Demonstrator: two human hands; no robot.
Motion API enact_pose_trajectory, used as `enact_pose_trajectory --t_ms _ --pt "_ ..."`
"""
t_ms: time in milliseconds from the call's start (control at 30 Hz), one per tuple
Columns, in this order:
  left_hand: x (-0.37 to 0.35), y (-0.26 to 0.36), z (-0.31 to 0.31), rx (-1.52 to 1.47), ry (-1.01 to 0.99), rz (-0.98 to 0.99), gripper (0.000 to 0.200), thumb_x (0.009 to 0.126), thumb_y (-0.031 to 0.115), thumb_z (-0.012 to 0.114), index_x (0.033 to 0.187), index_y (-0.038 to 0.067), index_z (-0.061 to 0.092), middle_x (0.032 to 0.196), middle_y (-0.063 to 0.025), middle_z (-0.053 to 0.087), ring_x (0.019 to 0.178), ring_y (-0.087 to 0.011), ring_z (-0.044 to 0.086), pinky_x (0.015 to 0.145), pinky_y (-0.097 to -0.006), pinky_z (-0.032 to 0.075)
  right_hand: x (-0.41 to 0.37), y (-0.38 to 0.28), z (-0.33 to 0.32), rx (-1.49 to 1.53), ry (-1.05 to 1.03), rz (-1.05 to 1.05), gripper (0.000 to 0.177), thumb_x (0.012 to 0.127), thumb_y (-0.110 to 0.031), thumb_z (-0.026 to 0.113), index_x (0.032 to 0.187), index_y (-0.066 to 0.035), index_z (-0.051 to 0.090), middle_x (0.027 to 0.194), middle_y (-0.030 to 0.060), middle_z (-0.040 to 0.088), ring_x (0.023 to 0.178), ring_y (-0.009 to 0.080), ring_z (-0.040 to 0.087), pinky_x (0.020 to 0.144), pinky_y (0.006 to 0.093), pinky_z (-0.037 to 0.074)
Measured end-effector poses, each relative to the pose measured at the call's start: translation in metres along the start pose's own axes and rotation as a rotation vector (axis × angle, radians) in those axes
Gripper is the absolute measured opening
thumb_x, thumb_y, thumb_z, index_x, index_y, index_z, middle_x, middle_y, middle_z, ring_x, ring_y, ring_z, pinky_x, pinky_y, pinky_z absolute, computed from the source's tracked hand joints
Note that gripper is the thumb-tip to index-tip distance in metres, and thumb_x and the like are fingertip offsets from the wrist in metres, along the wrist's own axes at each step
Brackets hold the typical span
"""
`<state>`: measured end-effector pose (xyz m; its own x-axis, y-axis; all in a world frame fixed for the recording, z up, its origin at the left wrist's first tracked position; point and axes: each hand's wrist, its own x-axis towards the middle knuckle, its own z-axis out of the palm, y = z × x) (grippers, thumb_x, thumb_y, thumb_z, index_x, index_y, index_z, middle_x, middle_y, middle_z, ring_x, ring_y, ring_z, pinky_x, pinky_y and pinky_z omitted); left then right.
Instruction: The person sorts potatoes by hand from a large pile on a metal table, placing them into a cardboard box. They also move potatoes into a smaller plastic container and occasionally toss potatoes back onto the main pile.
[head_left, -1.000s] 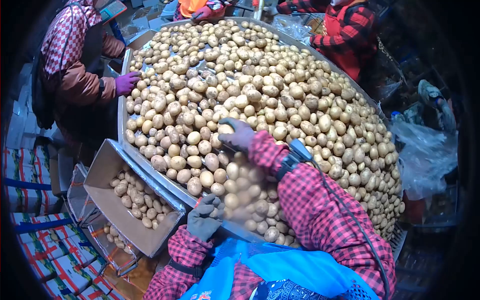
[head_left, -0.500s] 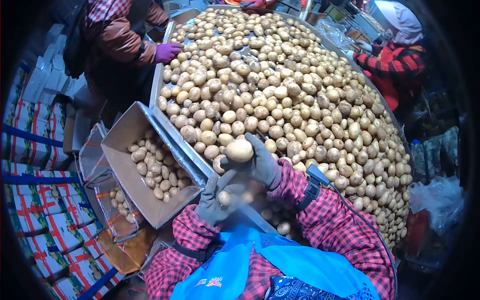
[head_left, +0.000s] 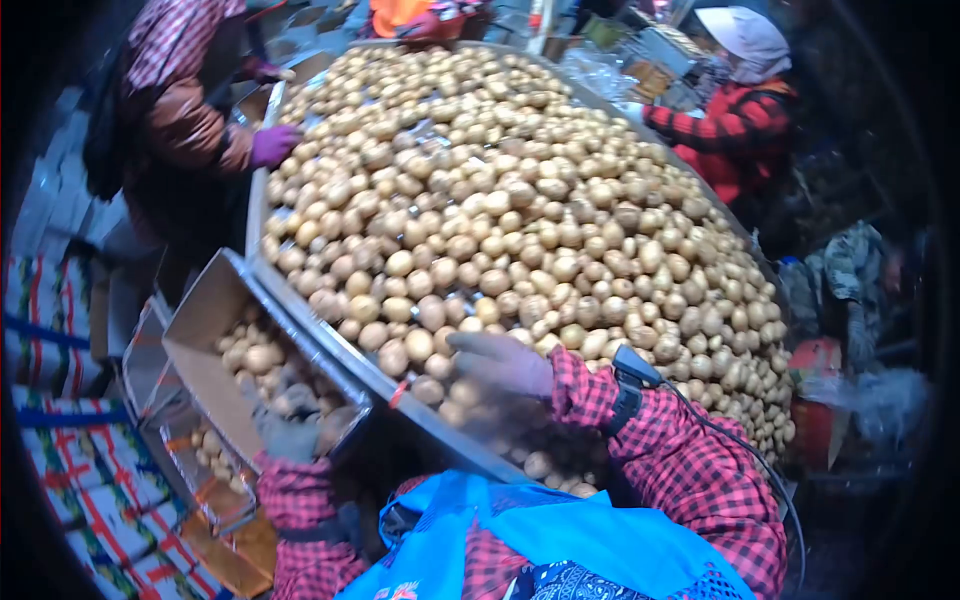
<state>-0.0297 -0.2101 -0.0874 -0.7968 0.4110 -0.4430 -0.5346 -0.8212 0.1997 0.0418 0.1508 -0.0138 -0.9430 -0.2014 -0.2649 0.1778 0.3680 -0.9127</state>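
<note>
Many potatoes (head_left: 520,210) are heaped on a large metal-rimmed table (head_left: 325,335). My right hand (head_left: 500,362), in a grey glove, reaches over the near edge of the heap with fingers stretched out; nothing shows in its grip. To the left, my left hand (head_left: 290,430), also gloved, is at the near side of an open cardboard box (head_left: 205,318), which holds potatoes (head_left: 255,355). Its fingers are smeared by motion against those potatoes, so I cannot make out whether it holds one.
At the upper left stands a person with a purple glove (head_left: 274,146) on the table rim. Another person in a red checked jacket (head_left: 715,130) stands across at the right. Printed cartons (head_left: 100,500) are stacked at lower left, and plastic bags (head_left: 885,405) lie at right.
My left hand has moved left, from beside the table edge to the box. My right hand, which held a large potato, has come over the heap without it. The view has shifted.
</note>
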Motion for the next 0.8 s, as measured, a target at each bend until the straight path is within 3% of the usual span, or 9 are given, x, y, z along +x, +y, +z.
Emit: enact_pose_trajectory --t_ms 133,200,267,333,400,500,600,633,800 --pt "-0.024 -0.031 0.037 0.293 0.458 0.168 0.054 0.091 0.049 0.054 0.117 0.003 0.058 0.077 0.0012 0.061 0.05 -0.007 0.049 0.047 -0.0229 0.045 0.051 0.014 -0.073 -0.731 0.406 0.008 0.046 0.085 -0.031 0.061 0.122 -0.005 0.055 0.116 0.0202 0.06 0.105 0.0338 0.059 0.092 0.0418 0.046" --pt "-0.026 -0.045 0.03 0.214 0.348 -0.076 0.059 0.091 0.048 0.055 0.13 0.004 0.051 0.087 0.0031 0.056 0.059 -0.0069 0.047 0.045 -0.0201 0.041 0.093 0.041 -0.102 -0.868 0.533 0.077 0.04 0.084 -0.028 0.06 0.116 -0.004 0.054 0.11 0.0204 0.06 0.101 0.0376 0.058 0.087 0.0451 0.048" --pt "-0.026 -0.074 0.04 0.583 0.43 0.112 0.053 0.093 0.044 0.053 0.129 0.005 0.052 0.088 0.0022 0.059 0.058 -0.0072 0.047 0.047 -0.0213 0.042 0.123 0.046 -0.116 -0.906 0.567 0.221 0.038 0.083 -0.025 0.061 0.114 -0.005 0.052 0.109 0.0193 0.059 0.101 0.0361 0.06 0.086 0.0456 0.048" --pt "-0.023 -0.085 0.038 0.132 0.311 -0.251 0.049 0.092 0.042 0.055 0.127 0.008 0.053 0.087 0.0007 0.06 0.061 -0.0086 0.049 0.049 -0.0225 0.041 0.147 0.058 -0.116 -0.937 0.607 0.29 0.037 0.083 -0.024 0.062 0.114 -0.007 0.052 0.111 0.0193 0.058 0.102 0.036 0.06 0.086 0.0458 0.049" --pt "-0.02 -0.102 0.055 0.05 0.293 -0.341 0.047 0.092 0.039 0.057 0.127 0.007 0.054 0.083 -0.0007 0.063 0.058 -0.0113 0.053 0.05 -0.0232 0.044 0.162 0.062 -0.116 -0.974 0.69 0.358 0.037 0.08 -0.021 0.066 0.112 -0.009 0.051 0.111 0.0199 0.057 0.101 0.0361 0.061 0.084 0.0473 0.05" --pt "-0.021 -0.118 0.08 0.061 0.229 -0.47 0.048 0.093 0.039 0.056 0.13 0.009 0.052 0.087 -0.0031 0.064 0.063 -0.0153 0.055 0.052 -0.0259 0.043 0.154 0.056 -0.126 -0.876 0.693 0.345 0.038 0.079 -0.021 0.067 0.112 -0.007 0.054 0.112 0.0191 0.059 0.102 0.0355 0.061 0.086 0.045 0.05" --pt "-0.023 -0.128 0.079 0.074 0.03 -0.511 0.046 0.093 0.039 0.055 0.129 0.009 0.053 0.091 -0.0053 0.066 0.064 -0.0157 0.055 0.053 -0.0259 0.043 0.141 0.06 -0.136 -0.359 0.672 0.197 0.041 0.078 -0.021 0.068 0.114 -0.005 0.06 0.106 0.0179 0.064 0.102 0.0336 0.061 0.09 0.0388 0.049" --pt "-0.025 -0.13 0.083 0.153 0.055 -0.507 0.048 0.097 0.041 0.048 0.133 0.009 0.049 0.087 -0.0018 0.058 0.065 -0.0111 0.049 0.055 -0.0231 0.036 0.134 0.062 -0.13 -0.469 0.664 0.101 0.04 0.077 -0.02 0.067 0.115 -0.006 0.061 0.103 0.0176 0.064 0.1 0.0336 0.062 0.089 0.0392 0.049" --pt "-0.022 -0.142 0.08 0.178 0.058 -0.507 0.046 0.098 0.039 0.046 0.133 0.009 0.05 0.088 -0.001 0.054 0.065 -0.0105 0.047 0.056 -0.0226 0.035 0.143 0.043 -0.097 -1.032 0.473 -0.083 0.047 0.075 -0.021 0.064 0.121 -0.016 0.058 0.109 0.0133 0.061 0.097 0.0317 0.061 0.082 0.046 0.048"
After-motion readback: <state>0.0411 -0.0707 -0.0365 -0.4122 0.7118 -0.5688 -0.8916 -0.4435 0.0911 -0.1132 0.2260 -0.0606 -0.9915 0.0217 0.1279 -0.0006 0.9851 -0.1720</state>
